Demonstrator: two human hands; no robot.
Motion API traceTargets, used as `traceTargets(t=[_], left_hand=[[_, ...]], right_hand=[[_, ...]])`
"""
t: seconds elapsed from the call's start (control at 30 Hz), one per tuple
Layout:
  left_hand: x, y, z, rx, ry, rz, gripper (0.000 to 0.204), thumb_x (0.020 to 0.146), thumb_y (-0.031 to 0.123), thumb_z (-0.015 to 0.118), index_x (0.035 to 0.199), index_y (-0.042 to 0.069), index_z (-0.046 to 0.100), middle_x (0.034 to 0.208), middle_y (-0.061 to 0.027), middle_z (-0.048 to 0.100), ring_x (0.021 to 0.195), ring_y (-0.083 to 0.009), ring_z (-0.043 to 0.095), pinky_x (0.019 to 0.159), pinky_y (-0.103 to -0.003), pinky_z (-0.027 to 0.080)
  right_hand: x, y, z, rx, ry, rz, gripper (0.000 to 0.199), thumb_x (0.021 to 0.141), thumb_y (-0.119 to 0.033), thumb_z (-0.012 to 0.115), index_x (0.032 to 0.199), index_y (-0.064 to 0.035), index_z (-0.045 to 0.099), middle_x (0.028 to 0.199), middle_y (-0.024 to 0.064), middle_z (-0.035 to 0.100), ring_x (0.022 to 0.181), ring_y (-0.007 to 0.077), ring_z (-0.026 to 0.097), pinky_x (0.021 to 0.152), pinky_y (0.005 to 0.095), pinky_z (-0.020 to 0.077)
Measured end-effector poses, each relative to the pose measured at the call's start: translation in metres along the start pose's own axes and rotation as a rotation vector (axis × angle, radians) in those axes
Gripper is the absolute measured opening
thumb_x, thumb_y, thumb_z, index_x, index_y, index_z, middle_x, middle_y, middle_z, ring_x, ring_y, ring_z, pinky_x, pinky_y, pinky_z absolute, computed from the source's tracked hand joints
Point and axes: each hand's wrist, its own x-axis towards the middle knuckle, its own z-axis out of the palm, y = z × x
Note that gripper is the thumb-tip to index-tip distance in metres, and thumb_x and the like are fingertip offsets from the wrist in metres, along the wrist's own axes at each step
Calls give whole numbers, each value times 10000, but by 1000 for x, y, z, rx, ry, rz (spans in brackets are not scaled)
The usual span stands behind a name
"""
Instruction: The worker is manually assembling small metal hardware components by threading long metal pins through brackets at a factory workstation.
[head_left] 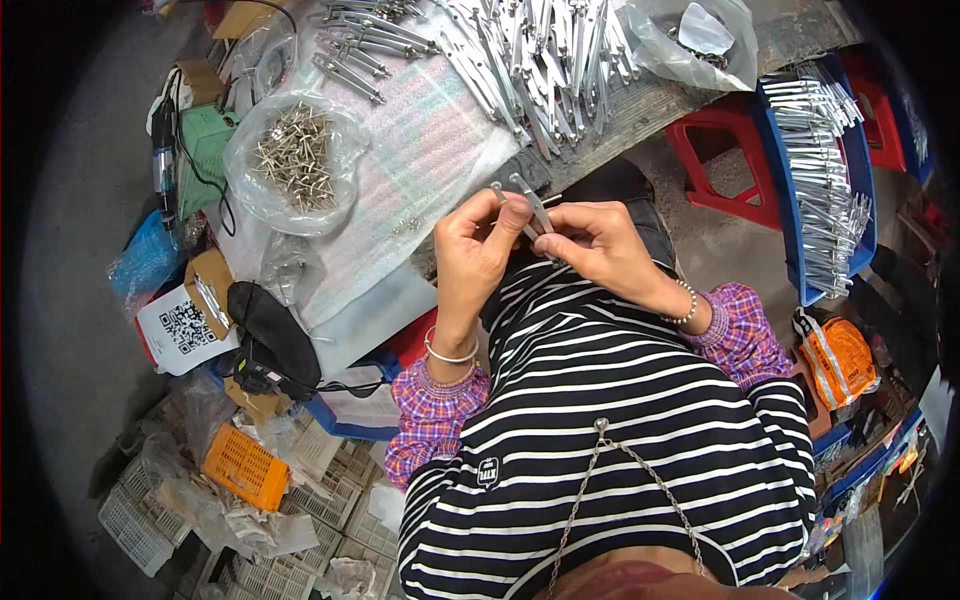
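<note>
My left hand (472,255) is closed on a slim silver metal bar (522,227), pinched between thumb and fingers. Angled beside it, a second silver metal bar (533,200) with a rounded end sits in the closed fingers of my right hand (605,252). Both hands meet in front of my striped top, just off the bench edge, and the lower ends of the bars are hidden by my fingers. Beyond them a big heap of similar silver bars (560,75) lies on the bench. An open plastic bag of metal pins (295,160) stands to the left.
Several bars with pins (350,75) lie at the far left of the cloth (390,140). Tiny loose parts (405,225) rest near my left hand. At right, a blue bin (790,215) full of bars stands by a red stool (725,150). A green box (205,150) is far left.
</note>
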Motion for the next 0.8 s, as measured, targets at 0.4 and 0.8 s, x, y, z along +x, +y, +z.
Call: traceTargets(t=[0.4,0.8], left_hand=[[-6,2,11,-184,23,-12,211,757,-30,673,941,-26,571,822,-57,624,708,-96,597,646,-204,484],[-8,-2,10,-176,52,46,242,770,-73,637,998,-73,557,863,-81,617,767,-127,620,673,-228,517]], right_hand=[[0,4,-2,84,-44,52,155,785,-55,618,900,42,656,653,64,637,576,53,542,494,214,421],[0,4,1,130,-40,99,165,785,-35,628,924,49,652,705,60,656,628,46,557,536,204,448]])
